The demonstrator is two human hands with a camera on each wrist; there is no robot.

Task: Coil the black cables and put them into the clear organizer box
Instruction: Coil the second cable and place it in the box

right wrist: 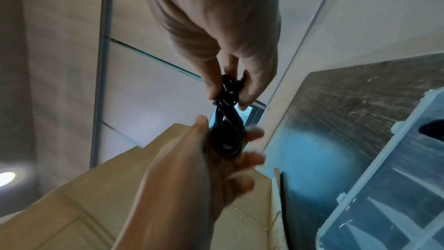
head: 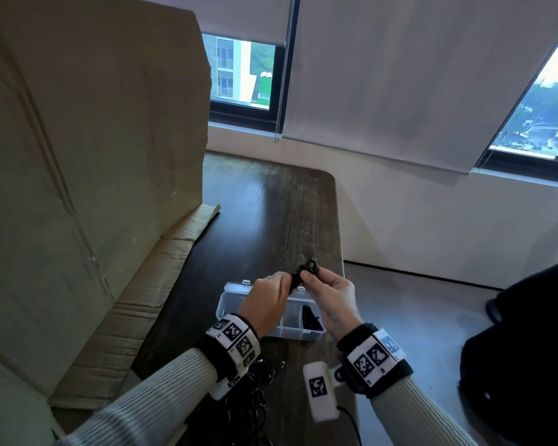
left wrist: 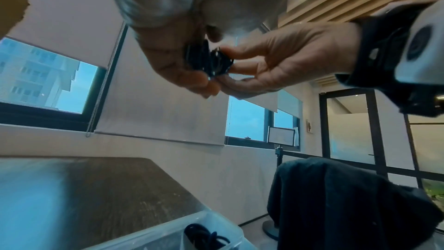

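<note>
A small coiled black cable [head: 304,272] is held above the clear organizer box [head: 227,302], between both hands. My left hand [head: 271,294] grips its lower loops; my right hand [head: 326,288] pinches its upper end. In the left wrist view the cable bundle [left wrist: 209,60] sits between the left hand [left wrist: 173,54] and the right hand [left wrist: 276,60]. The right wrist view has the right hand [right wrist: 228,75] pinching the cable [right wrist: 228,121] and the left hand [right wrist: 204,159] wrapped round its loops. Another coiled cable [head: 311,318] lies in the box's right compartment. Loose black cables [head: 252,400] lie under my left wrist.
A large cardboard box [head: 78,156] stands along the left of the dark wooden table [head: 271,204], with a flap on the tabletop. A chair draped in dark cloth [head: 529,349] stands off the table's right edge. Blinds cover most of the windows on the wall behind.
</note>
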